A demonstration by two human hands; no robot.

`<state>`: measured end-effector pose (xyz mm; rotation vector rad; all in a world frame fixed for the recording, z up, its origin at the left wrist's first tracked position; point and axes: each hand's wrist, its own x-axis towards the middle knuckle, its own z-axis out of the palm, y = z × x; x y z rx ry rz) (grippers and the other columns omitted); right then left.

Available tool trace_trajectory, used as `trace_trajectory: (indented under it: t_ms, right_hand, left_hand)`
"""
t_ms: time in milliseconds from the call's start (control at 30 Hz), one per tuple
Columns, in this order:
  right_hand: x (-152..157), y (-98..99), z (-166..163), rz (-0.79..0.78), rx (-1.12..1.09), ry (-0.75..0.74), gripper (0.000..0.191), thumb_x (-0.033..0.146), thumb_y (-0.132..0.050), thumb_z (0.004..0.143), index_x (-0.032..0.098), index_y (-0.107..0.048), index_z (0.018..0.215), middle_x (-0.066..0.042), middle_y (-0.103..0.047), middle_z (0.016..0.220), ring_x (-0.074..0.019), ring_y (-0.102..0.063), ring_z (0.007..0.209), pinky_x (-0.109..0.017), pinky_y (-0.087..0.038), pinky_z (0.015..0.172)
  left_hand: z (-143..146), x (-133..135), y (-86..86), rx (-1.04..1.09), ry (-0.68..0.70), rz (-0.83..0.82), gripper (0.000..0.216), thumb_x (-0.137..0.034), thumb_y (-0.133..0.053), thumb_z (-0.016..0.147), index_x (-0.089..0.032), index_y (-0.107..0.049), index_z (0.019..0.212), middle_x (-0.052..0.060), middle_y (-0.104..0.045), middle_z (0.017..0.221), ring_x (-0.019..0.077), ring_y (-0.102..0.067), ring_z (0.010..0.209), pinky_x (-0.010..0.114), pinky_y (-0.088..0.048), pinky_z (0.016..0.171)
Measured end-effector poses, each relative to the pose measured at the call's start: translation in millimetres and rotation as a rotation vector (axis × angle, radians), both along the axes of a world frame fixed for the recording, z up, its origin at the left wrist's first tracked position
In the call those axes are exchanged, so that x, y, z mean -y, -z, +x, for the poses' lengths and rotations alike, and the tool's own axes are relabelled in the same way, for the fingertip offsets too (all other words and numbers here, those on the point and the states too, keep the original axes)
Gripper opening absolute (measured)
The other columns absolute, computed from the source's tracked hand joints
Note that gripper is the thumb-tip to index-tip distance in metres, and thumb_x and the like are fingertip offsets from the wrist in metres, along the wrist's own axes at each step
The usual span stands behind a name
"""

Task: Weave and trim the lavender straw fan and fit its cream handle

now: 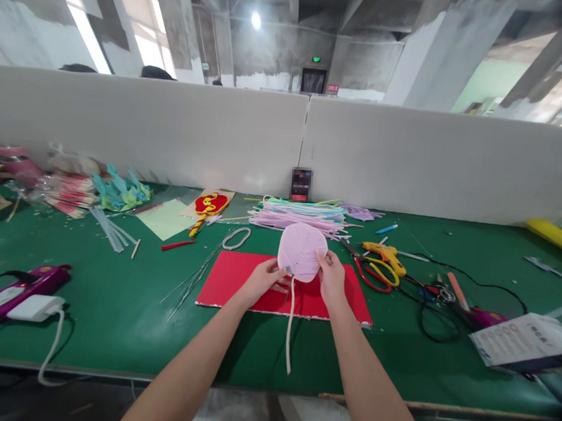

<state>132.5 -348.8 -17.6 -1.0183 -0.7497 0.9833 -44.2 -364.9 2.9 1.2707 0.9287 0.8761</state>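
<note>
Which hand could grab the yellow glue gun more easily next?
Probably the right hand: the glue gun lies on that side, nearer it than the left hand. Both hands hold the lilac disc, so the right must let go first.

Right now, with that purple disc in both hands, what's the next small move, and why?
Perhaps the right hand should release and lift the pale cord: its end hangs free below the purple disc, whose edge the left hand also holds.
</note>
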Motion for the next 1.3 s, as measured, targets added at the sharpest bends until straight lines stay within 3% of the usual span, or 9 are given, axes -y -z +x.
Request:
trace_trajectory:
  t_ms: [133, 400, 667, 767, 867, 967, 1067, 1167, 1300]
  right_hand:
    - [4, -4.3, -3, -0.017, -0.036, -0.068, 0.039, 0.043, -0.063, 0.068, 0.02, -0.056, 0.099, -0.006, -0.067, 0.101, -0.0208, -0.063, 0.088, -0.033, -0.053, 0.071]
    - [17, -16.3, -18, -0.071, 0.064, -0.387, 0.031, 0.047, -0.063, 0.069, 0.02, -0.064, 0.085, -0.002, -0.07, 0.078, -0.0185, -0.064, 0.067, -0.03, -0.052, 0.057]
    - [41, -38.6, -31, -0.079, 0.168, -0.742, 0.027, 0.04, -0.066, 0.07, 0.018, -0.066, 0.086, -0.003, -0.069, 0.072, -0.0185, -0.066, 0.069, -0.035, -0.051, 0.073]
    - [47, -41.5, -37, -0.087, 0.181, -0.82, 0.028, 0.039, -0.066, 0.07, 0.017, -0.065, 0.088, -0.003, -0.068, 0.069, -0.0174, -0.065, 0.065, -0.033, -0.051, 0.066]
    - [46, -38.7, -44, -0.086, 0.181, -0.798, 0.028, 0.038, -0.067, 0.07, 0.017, -0.064, 0.089, 0.003, -0.058, 0.053, -0.0107, -0.054, 0.045, -0.025, -0.047, 0.049]
    - [43, -37.6, -45, -0.067, 0.153, -0.711, 0.028, 0.043, -0.062, 0.074, 0.019, -0.064, 0.086, 0.01, -0.037, 0.043, -0.0045, -0.03, 0.033, -0.018, -0.027, 0.033]
    - [40, -41.2, -35, -0.016, 0.119, -0.628, 0.032, 0.049, -0.056, 0.076, 0.019, -0.063, 0.086, 0.01, -0.026, 0.045, -0.0039, -0.017, 0.036, -0.019, -0.014, 0.033]
    - [37, -45.6, -19, 0.066, 0.092, -0.534, 0.033, 0.05, -0.057, 0.075, 0.019, -0.063, 0.084, 0.01, -0.02, 0.046, -0.0053, -0.013, 0.039, -0.021, -0.013, 0.036]
    - [35, -49.3, -1, 0.147, 0.088, -0.402, 0.032, 0.052, -0.058, 0.073, 0.021, -0.061, 0.079, 0.011, -0.015, 0.046, -0.0065, -0.01, 0.041, -0.021, -0.012, 0.038]
  left_hand:
    - [-2, 5, -0.5, 0.084, 0.03, -0.04, 0.037, -0.035, -0.066, 0.069, -0.013, -0.061, 0.098, 0.011, -0.071, 0.084, 0.0175, -0.066, 0.065, 0.03, -0.055, 0.06]
    - [-4, -1, -0.2, 0.213, -0.173, 0.001, 0.039, -0.037, -0.07, 0.063, -0.013, -0.061, 0.092, 0.009, -0.071, 0.08, 0.0199, -0.067, 0.072, 0.03, -0.053, 0.064]
    - [-10, -7, -3.8, 0.335, -0.451, 0.125, 0.038, -0.039, -0.063, 0.07, -0.015, -0.057, 0.099, 0.011, -0.07, 0.095, 0.0203, -0.066, 0.081, 0.033, -0.052, 0.074]
    - [-10, -5, -7.0, 0.344, -0.476, 0.141, 0.039, -0.039, -0.064, 0.069, -0.014, -0.057, 0.099, 0.011, -0.07, 0.094, 0.0214, -0.066, 0.081, 0.035, -0.052, 0.075]
    - [-7, -3, -9.4, 0.333, -0.45, 0.143, 0.039, -0.037, -0.067, 0.066, -0.013, -0.06, 0.096, 0.011, -0.07, 0.095, 0.0229, -0.065, 0.086, 0.036, -0.051, 0.078]
    - [-3, -2, -10.2, 0.328, -0.372, 0.142, 0.041, -0.033, -0.071, 0.061, -0.013, -0.062, 0.096, 0.012, -0.068, 0.101, 0.0245, -0.062, 0.095, 0.036, -0.049, 0.082]
    - [-5, -4, -9.1, 0.347, -0.289, 0.133, 0.047, -0.034, -0.069, 0.065, -0.015, -0.058, 0.107, 0.013, -0.064, 0.11, 0.0237, -0.061, 0.096, 0.035, -0.051, 0.077]
    - [-11, -7, -7.5, 0.374, -0.268, 0.101, 0.05, -0.038, -0.06, 0.074, -0.018, -0.05, 0.118, 0.014, -0.063, 0.111, 0.0201, -0.064, 0.087, 0.031, -0.051, 0.071]
    - [-19, -8, -6.1, 0.415, -0.291, 0.064, 0.044, -0.039, -0.055, 0.078, -0.018, -0.052, 0.117, 0.013, -0.065, 0.105, 0.0181, -0.064, 0.081, 0.028, -0.05, 0.068]
